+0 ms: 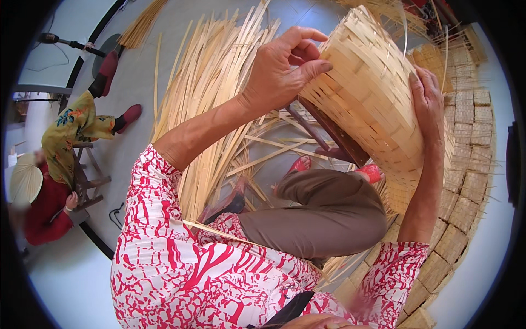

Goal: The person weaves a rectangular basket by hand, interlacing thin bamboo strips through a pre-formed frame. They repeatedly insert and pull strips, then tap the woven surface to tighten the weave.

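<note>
Head view, largest first. Rows of stacked woven pieces, straw-coloured, curving down the right side; kind not clear. Spread of loose split-bamboo strips, pale, long, on the floor left of the work; ample stock, not worked in. Woven bamboo basket, one, tilted, upper right of centre, between the person's hands and above a dark wooden frame. Condition: broad face closely plaited; slim strip ends stand free at the top and right. Judged well advanced, the body largely made, the loose ends left to be secured or trimmed; the interior is hidden, so completion there cannot be told. Right hand, one: holding the basket's right side, thumb along the weave. Left hand, one: thumb and forefinger nearly together at the basket's left edge; whether they pinch a strip cannot be told.
</note>
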The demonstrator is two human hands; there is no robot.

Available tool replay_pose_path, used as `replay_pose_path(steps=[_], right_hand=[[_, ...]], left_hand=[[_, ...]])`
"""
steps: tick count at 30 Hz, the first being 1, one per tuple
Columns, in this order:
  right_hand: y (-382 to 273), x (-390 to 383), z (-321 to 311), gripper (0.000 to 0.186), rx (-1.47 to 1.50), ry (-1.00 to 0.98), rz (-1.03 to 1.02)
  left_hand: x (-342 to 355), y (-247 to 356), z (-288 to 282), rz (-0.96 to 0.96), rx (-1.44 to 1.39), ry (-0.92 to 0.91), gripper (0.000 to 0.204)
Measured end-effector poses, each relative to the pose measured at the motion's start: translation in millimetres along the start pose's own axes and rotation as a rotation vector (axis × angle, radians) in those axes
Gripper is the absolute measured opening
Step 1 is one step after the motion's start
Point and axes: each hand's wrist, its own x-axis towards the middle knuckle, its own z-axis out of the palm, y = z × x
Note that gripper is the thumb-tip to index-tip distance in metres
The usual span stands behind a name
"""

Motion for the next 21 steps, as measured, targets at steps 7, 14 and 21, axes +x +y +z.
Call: replay_pose_path(steps=[7,14,21], right_hand=[[8.5,-14.9,-8.0,0.05,-0.15,0.025,0.068],[5.8,-19.3,-8.2,0.058,0.085,-0.076,0.186],[0.1,-21.5,-7.0,0.059,0.057,-0.067,0.16]], left_hand=[[9.2,5.5,0.4,0.391,0.292,-0.021,0.048],[32.4,3.8,6.5,0.896,0.678,-0.346,0.066],[41.8,-6.2,0.9,1.025,0.652,-0.389,0.059]])
